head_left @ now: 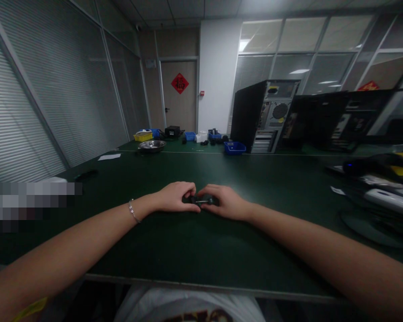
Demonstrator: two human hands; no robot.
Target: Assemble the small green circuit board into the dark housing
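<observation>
A small dark object (206,201) with a thin light metallic strip lies low over the green table (174,246), between my hands. My left hand (177,197), below a bracelet-wearing wrist, curls its fingers and thumb round the left end of it. From the right, my right hand (225,202) wraps its fingers and thumb about the other end. The object is too small and dark to identify, and the fingers partly cover it.
Along the back stand a metal dish (151,146), a yellow basket (143,136), a blue tray (235,148) and a black computer case (265,116). White paper (109,157) lies at left. Cables and a white power strip (389,201) sit at right.
</observation>
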